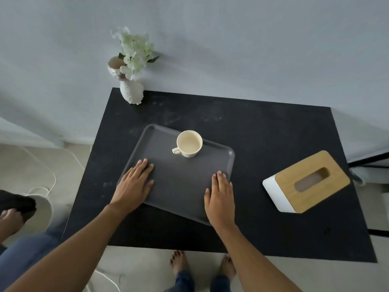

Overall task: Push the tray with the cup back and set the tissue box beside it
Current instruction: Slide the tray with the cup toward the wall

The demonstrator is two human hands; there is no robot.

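A dark grey tray (181, 175) lies in the middle of the black table, turned at an angle. A cream cup (189, 143) stands upright near the tray's far edge, its handle pointing left. My left hand (134, 184) rests flat on the tray's left side, fingers extended. My right hand (220, 197) lies flat on the tray's near right corner. Neither hand grips anything. The tissue box (306, 182), white with a wooden lid and an oval slot, sits apart on the table's right side.
A white vase (131, 91) with pale flowers stands at the table's far left corner against the wall. The black table (263, 131) has bare surface behind the tray. Another person's foot and leg show at the left, near a white bin and cord.
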